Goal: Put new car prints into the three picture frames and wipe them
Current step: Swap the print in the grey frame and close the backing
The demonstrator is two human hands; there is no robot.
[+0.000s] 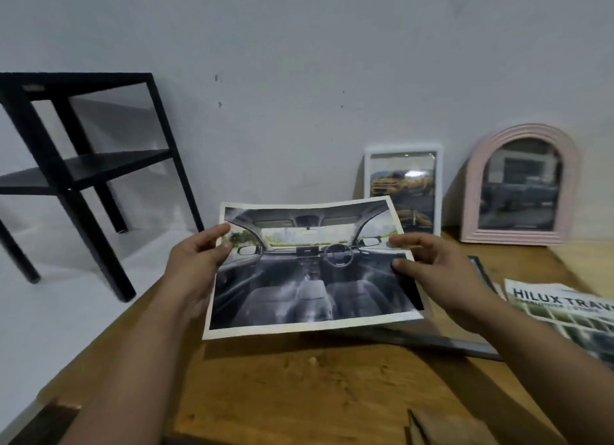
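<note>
I hold a car-interior print (309, 268) flat above the wooden table (299, 394), my left hand (196, 258) pinching its left edge and my right hand (435, 271) its right edge. Beneath the print lies a dark flat picture frame (432, 343), mostly hidden by the paper. Against the wall stand a white rectangular frame (403, 185) with a yellow car picture and a pink arched frame (523, 185) with a dark vehicle picture.
A car brochure reading "HILUX" (564, 308) lies at the table's right edge. A black side table (76, 165) stands on the white floor to the left. A brown board piece (445, 428) sits at the table's near edge.
</note>
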